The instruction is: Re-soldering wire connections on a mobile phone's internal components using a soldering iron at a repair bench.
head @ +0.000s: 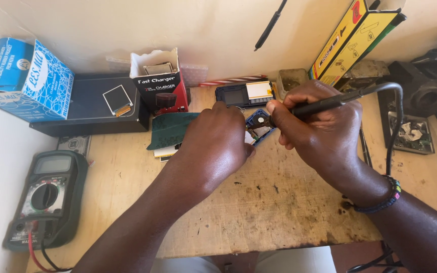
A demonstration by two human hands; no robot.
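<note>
My left hand [217, 141] is curled over a small blue circuit board [260, 125] on the wooden bench, holding it in place; most of the board is hidden under the fingers. My right hand [318, 126] grips a black soldering iron [330, 102] like a pen, its tip pointing left onto the board. The iron's black cord [396, 121] loops up and down past my right wrist, which wears a beaded bracelet [383, 199].
A multimeter [46, 197] lies at the left. Behind are a blue box [24, 78], a black flat case [89, 108] with a small screen [117, 100], a charger box [160, 83], an opened phone [246, 94], a yellow box [352, 40] and black parts [421, 96].
</note>
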